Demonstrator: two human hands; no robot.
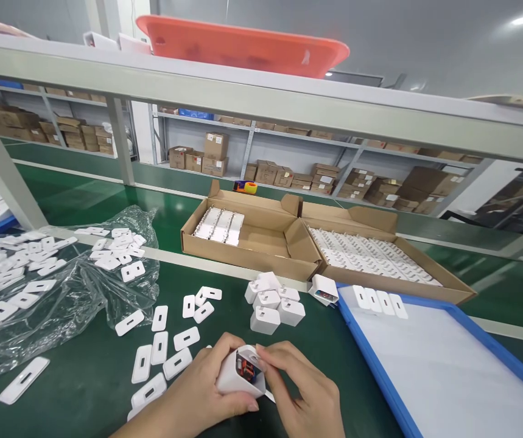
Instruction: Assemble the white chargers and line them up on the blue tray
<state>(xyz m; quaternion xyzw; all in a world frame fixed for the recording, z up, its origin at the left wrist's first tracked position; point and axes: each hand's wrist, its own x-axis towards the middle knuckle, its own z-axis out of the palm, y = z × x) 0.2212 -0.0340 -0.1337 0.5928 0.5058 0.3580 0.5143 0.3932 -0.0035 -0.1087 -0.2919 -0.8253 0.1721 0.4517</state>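
My left hand (200,389) grips a white charger housing (236,372) low in the middle, its open end showing orange parts inside. The fingers of my right hand (304,386) are pinched on a white cover plate (254,359) at that open end. Loose white cover plates (158,350) lie on the green mat just left of my hands. A cluster of white charger housings (273,301) stands beyond them.
A clear plastic bag (37,280) of cover plates spreads at the left. Two open cardboard boxes (288,243) sit behind, the right one full of white parts. A blue-rimmed white tray (448,371) with several chargers lies at the right. An orange tub rests on the overhead rail.
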